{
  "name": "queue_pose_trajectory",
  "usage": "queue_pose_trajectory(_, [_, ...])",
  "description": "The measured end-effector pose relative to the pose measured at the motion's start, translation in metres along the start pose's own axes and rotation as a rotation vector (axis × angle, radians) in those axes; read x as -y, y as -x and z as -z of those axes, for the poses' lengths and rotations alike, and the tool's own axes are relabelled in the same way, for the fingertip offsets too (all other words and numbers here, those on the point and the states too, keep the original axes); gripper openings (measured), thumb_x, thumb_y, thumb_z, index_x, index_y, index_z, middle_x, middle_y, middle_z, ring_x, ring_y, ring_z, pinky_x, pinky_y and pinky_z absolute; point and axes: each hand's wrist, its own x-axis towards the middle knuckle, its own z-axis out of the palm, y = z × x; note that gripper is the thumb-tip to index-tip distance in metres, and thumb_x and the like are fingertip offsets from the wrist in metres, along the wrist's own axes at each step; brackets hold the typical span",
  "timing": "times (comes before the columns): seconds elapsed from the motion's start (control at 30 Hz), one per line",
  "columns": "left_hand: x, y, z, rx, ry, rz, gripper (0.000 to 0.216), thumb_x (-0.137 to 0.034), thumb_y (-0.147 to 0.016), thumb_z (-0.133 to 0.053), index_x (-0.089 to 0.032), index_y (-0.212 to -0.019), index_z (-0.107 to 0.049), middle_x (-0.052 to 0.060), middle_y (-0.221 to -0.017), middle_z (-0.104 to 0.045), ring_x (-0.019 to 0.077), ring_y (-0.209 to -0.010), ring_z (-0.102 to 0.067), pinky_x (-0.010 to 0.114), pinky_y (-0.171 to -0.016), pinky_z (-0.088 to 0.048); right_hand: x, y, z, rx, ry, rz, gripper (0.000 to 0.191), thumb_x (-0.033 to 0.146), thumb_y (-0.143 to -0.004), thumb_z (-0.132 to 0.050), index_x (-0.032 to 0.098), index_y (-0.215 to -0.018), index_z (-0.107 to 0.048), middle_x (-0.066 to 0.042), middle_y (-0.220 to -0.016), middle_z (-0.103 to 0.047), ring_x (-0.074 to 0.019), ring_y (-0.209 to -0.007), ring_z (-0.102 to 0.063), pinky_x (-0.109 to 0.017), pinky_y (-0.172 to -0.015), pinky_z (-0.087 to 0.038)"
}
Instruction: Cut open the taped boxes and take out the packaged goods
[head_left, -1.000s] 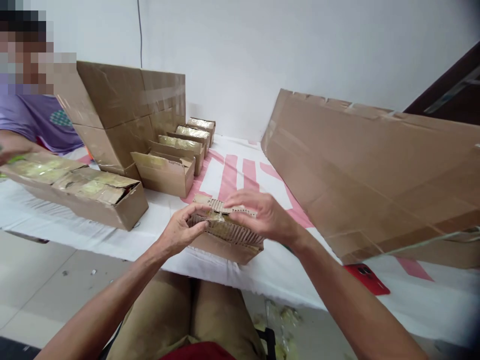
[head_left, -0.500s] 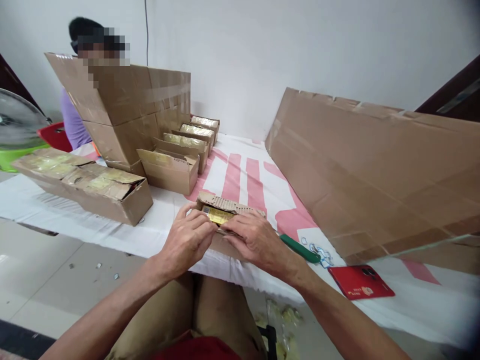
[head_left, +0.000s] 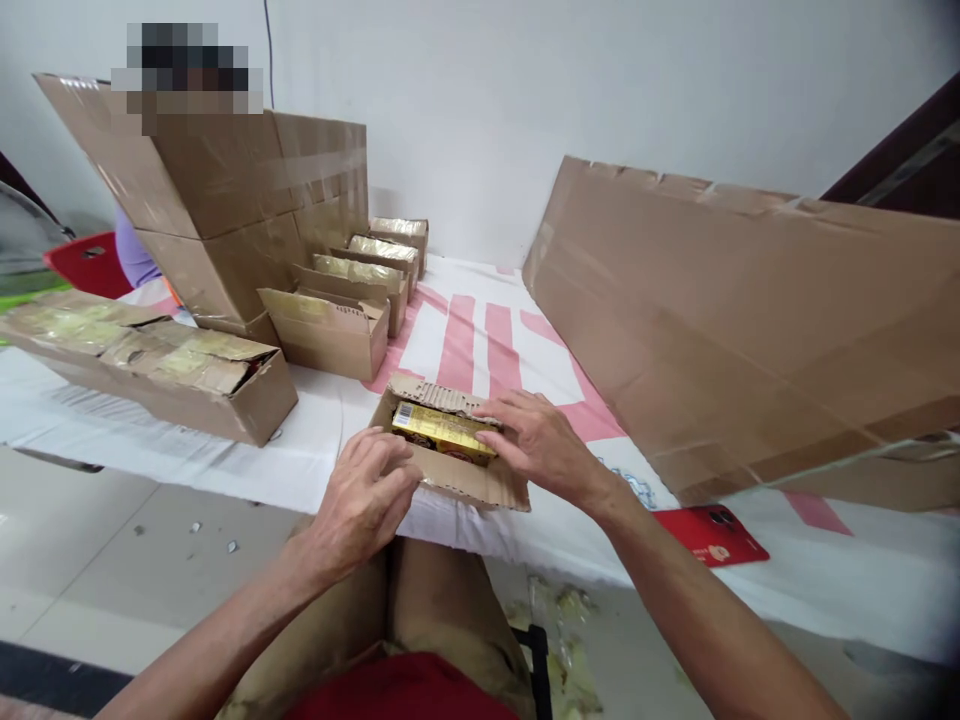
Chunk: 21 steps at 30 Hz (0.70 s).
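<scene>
In front of me a small open cardboard box (head_left: 461,478) holds a yellow packet box (head_left: 435,432) with a barcode at its left end. The near flap folds outward toward me, and the ragged far flap stands up behind the packet. My left hand (head_left: 373,487) is at the box's near left corner, fingers curled against the flap edge. Over the right end is my right hand (head_left: 546,447), fingers apart, its fingertips at the packet and the far flap. Its palm hides the box's right end.
Left stand a long taped carton (head_left: 195,375), a row of small boxes (head_left: 330,335) and a tall carton stack (head_left: 225,190); a person sits behind it. A large cardboard panel (head_left: 735,340) leans on the right, near a red phone (head_left: 720,535). Scraps litter the floor.
The near flap has opened outward, uncovering more of the yellow packet. My right hand has lifted and spread its fingers; my left stays by the left corner. The view has shifted slightly.
</scene>
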Motion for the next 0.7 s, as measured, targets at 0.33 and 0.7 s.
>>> queue_pose_trajectory(0.33, [0.004, 0.017, -0.008, 0.003, 0.065, -0.012, 0.033, -0.002, -0.090, -0.061, -0.020, -0.117, -0.061, 0.007, -0.100, -0.070, 0.0204, -0.101, -0.066, 0.042, -0.100, -0.054, 0.037, 0.048, 0.002, 0.135, -0.054, 0.174, 0.023, 0.035, -0.096, -0.069, 0.021, -0.114, -0.070, -0.010, -0.113, -0.076, -0.0279, -0.102, -0.067, -0.045, -0.093, -0.047])
queue_pose_trajectory(0.7, [0.003, 0.025, -0.013, -0.004, 0.065, -0.030, 0.030, -0.002, -0.088, -0.064, -0.021, -0.111, -0.065, 0.011, -0.115, -0.072, 0.0256, -0.115, -0.066, 0.047, -0.102, -0.054, 0.001, -0.006, -0.011, 0.190, 0.145, -0.122, 0.037, 0.025, -0.099, -0.057, 0.012, -0.134, -0.060, -0.018, -0.142, -0.063, -0.0322, -0.130, -0.060, -0.047, -0.110, -0.046])
